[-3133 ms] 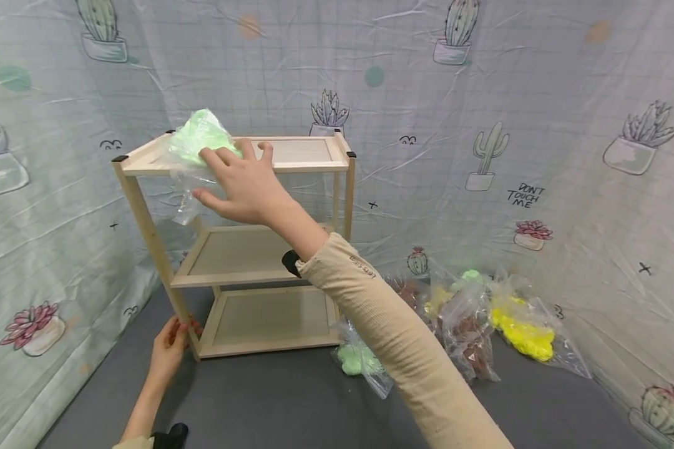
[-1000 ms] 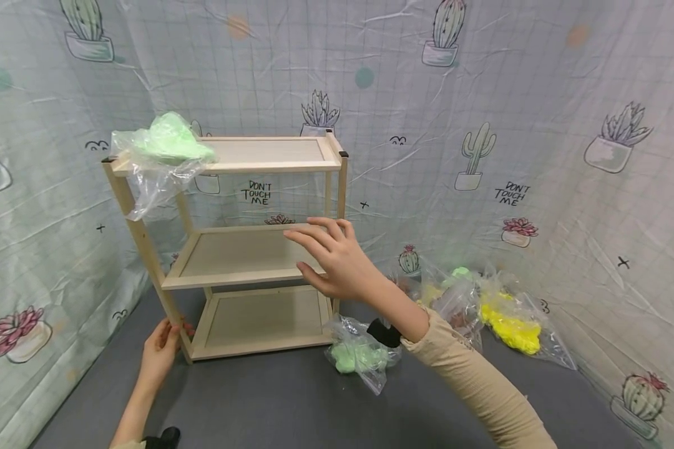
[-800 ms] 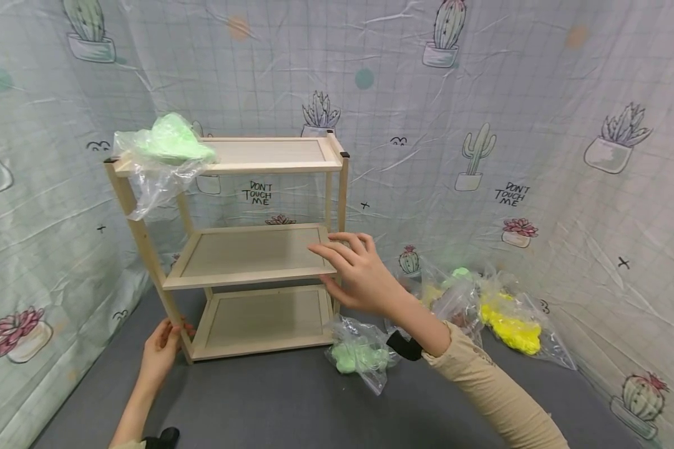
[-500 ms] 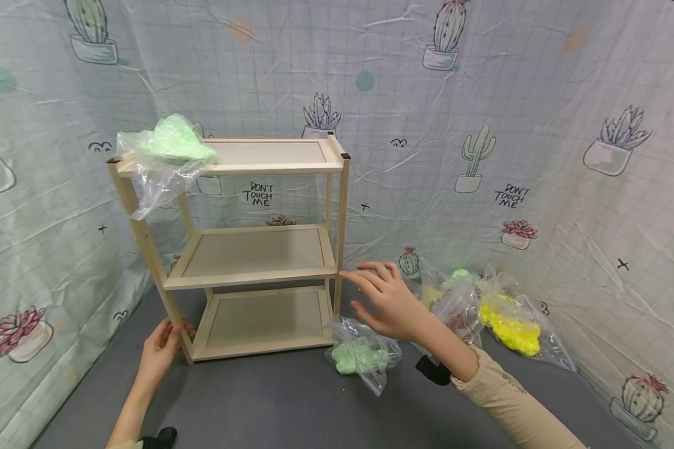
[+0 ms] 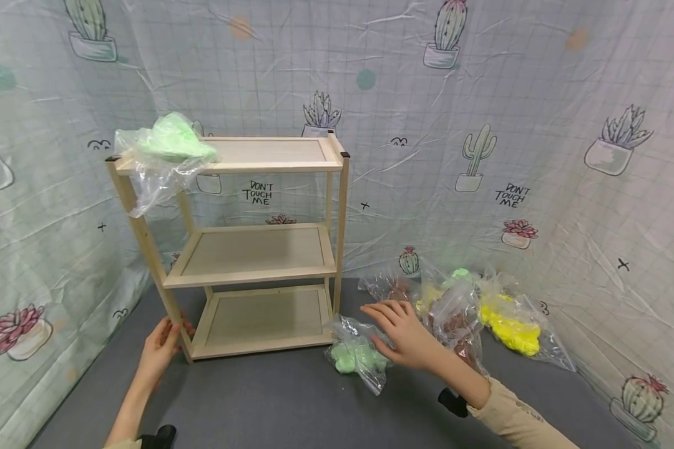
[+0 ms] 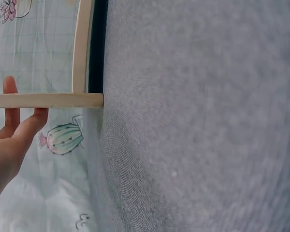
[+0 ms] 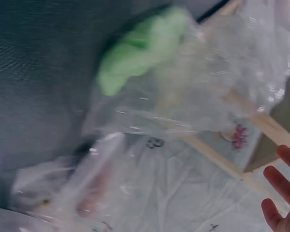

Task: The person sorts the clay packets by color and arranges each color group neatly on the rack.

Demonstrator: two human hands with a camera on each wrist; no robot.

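A three-tier wooden shelf (image 5: 253,274) stands on the grey surface. My left hand (image 5: 158,349) holds its front left leg low down; in the left wrist view the fingers and thumb lie on either side of the leg (image 6: 53,100). On the shelf's top left lies a clear plastic bag with a light green lump (image 5: 174,138), its loose plastic hanging over the front edge. My right hand (image 5: 407,333), fingers spread, hovers at the right edge of another bagged green lump (image 5: 351,357) beside the shelf's lower right corner. That bag (image 7: 140,53) fills the upper right wrist view.
Right of my right hand lie several more clear bags, with brown lumps (image 5: 457,321), a bright yellow lump (image 5: 513,327) and a bit of green (image 5: 460,272). A cactus-printed cloth (image 5: 404,125) hangs behind and at both sides.
My right hand has left the green bag on the top shelf and moved down and right to the other green bag. My left hand has stayed on the shelf leg.
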